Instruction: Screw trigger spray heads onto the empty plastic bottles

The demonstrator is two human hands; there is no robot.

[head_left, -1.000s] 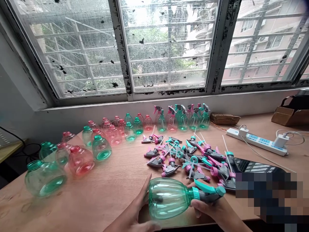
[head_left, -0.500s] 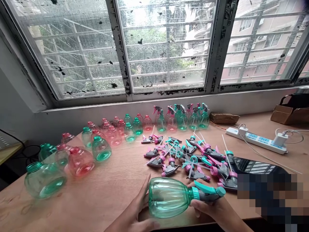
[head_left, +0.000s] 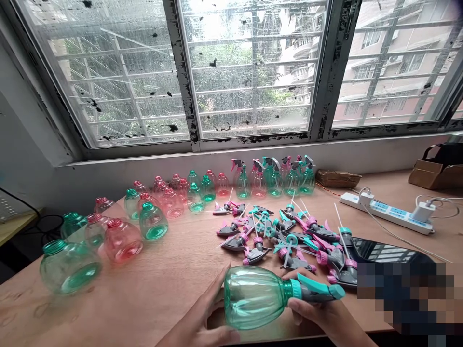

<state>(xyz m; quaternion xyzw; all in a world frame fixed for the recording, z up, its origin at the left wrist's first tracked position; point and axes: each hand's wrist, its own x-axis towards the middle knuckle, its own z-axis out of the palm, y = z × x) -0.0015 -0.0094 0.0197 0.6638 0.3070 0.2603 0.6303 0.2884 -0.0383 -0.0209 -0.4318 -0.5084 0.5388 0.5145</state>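
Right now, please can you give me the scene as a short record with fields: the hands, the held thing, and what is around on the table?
left hand: left hand cups the base of the green clear plastic bottle, which lies sideways
right hand: right hand grips the teal and grey trigger sprayer head at the bottle's neck
behind: pile of loose pink and teal trigger heads
left side: capless green and pink bottles
far edge: finished spray bottles
right side: white power strip
surface: wooden table
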